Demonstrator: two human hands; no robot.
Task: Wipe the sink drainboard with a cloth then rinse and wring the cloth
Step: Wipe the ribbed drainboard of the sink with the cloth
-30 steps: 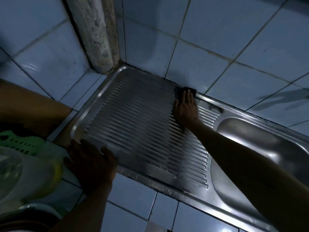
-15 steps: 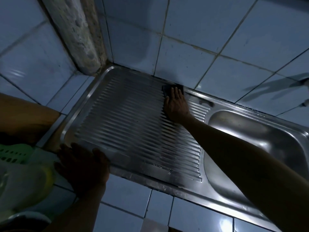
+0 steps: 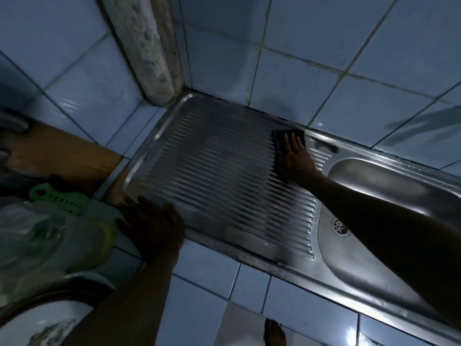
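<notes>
My right hand (image 3: pixel 294 158) lies flat on the dark cloth (image 3: pixel 287 137), fingers straight and close together, and presses it on the ribbed steel drainboard (image 3: pixel 219 176). The cloth is at the far edge of the drainboard, just beside the tiled wall (image 3: pixel 324 58), and near the end where the sink basin (image 3: pixel 379 196) begins; only its far part shows in front of my fingertips. My right forearm crosses over the basin, and the drain (image 3: pixel 339 227) is visible just beside it. My left hand (image 3: pixel 152 228) rests with open, spread fingers on the near left corner of the drainboard, partly on the tiled counter (image 3: pixel 207 268), and holds nothing. On the left of it there is a green perforated plastic thing (image 3: pixel 59 199) and a pale, shiny plastic bag (image 3: pixel 50 243); a wooden board (image 3: pixel 59 153) lies behind them. In the corner of the wall stands a rough grey pipe (image 3: pixel 147 46). The light is dim, so I cannot tell whether the drainboard is wet.
</notes>
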